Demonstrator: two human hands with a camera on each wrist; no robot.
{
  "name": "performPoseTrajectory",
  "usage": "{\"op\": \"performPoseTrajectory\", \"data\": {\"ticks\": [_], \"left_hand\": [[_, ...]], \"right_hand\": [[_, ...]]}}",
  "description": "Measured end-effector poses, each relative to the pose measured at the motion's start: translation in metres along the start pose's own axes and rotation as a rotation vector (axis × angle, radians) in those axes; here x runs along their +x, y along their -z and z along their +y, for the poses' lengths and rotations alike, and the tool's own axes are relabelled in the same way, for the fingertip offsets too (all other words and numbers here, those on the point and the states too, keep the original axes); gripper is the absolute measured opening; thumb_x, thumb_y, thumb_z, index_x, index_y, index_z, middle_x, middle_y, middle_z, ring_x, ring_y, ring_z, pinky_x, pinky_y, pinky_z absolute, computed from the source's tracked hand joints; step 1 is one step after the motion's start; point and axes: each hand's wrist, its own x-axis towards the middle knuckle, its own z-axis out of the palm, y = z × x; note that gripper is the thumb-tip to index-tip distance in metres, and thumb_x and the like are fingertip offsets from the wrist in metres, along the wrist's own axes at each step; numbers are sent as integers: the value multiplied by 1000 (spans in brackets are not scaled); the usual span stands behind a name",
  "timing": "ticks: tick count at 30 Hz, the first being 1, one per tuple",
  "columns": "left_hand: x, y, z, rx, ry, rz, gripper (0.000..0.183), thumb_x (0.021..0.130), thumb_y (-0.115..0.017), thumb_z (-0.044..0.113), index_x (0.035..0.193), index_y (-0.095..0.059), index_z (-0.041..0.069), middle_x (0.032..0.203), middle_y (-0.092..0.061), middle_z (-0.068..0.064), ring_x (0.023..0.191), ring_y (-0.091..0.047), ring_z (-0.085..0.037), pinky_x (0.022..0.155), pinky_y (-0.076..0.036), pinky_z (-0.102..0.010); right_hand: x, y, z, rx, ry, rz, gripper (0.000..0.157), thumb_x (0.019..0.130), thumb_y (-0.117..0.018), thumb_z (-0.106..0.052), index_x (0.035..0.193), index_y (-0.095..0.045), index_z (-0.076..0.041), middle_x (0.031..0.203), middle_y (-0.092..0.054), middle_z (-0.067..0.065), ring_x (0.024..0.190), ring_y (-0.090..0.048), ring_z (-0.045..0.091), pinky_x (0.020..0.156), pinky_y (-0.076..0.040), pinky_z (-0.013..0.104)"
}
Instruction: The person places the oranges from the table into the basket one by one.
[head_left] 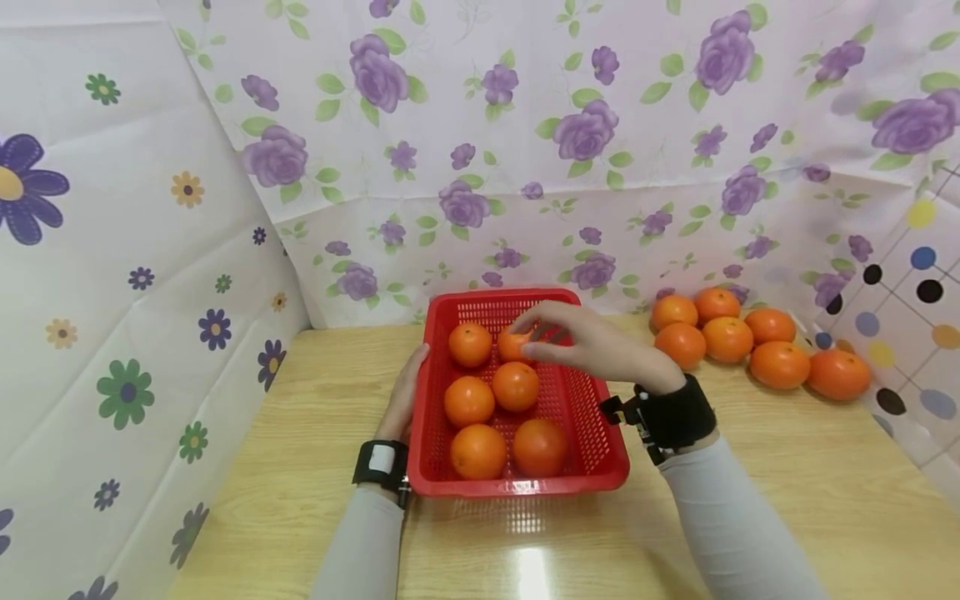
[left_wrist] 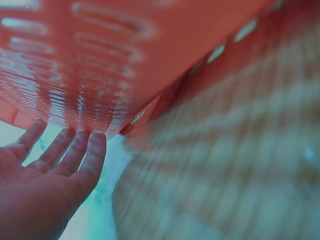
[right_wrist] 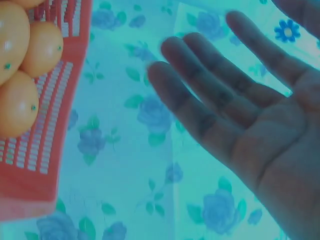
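Note:
A red plastic basket (head_left: 523, 485) with slotted walls holds several oranges (head_left: 478, 452). My left hand (head_left: 405, 396) rests against the basket's left side. In the left wrist view, the left hand's fingers (left_wrist: 92, 155) extend along the slotted wall, fingertips at it. Over the basket's back right part hovers my right hand (head_left: 581, 342), with no fruit in its grasp. It partly covers one orange (head_left: 512, 345) at the back. From the right wrist, the fingers (right_wrist: 175, 90) look spread and loosely bent, apart from the basket.
Several more oranges (head_left: 727, 339) lie grouped on the wooden table (head_left: 330, 392) at the right, near the back. Flowered sheeting (head_left: 465, 150) hangs behind the table. Another patterned sheet (head_left: 135, 275) stands along the left, and a dotted one (head_left: 918, 333) along the right.

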Motion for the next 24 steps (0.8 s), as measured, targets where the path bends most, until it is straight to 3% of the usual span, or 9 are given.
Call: {"op": "performPoseTrajectory", "data": {"ticks": [5,9,17,20,24], "left_hand": [[3,3,-5,19,-10,36,58,110,-45,51,156,-43,16,155,-47,-13,145,-40,-34,121,-33,-51],[4,3,-5,17,3,27,62,108,-47,55,157,-44,16,156,-47,-11,145,-41,-33,121,-33,-50],[7,-6,-8,31,1,3,61,109,-45,53,159,-39,19,158,-45,-10,147,-39,-33,121,-34,-50],[5,-5,-7,30,3,20,60,109,-45,54,159,-38,21,158,-45,-8,146,-40,-31,120,-33,-50],[3,0,-6,40,3,36,60,110,-44,53,159,-38,20,157,-45,-9,144,-42,-31,120,-35,-50]], "right_hand": [[-14,17,8,10,-85,158,26,106,-63,-24,129,-65,-13,128,-66,4,115,-63,22,99,-53,47],[-26,28,13,23,-112,292,28,108,-60,-25,130,-65,-10,129,-67,8,114,-65,28,99,-53,50],[-56,46,29,-16,-109,565,28,109,-58,-20,131,-65,-4,125,-66,12,108,-62,11,92,-49,18],[-62,48,37,-13,-95,617,27,108,-59,-17,129,-65,-1,125,-65,16,109,-61,5,92,-48,18],[-69,48,47,-5,-138,653,31,109,-58,-21,131,-64,-1,128,-64,17,112,-59,4,93,-48,20]]}}
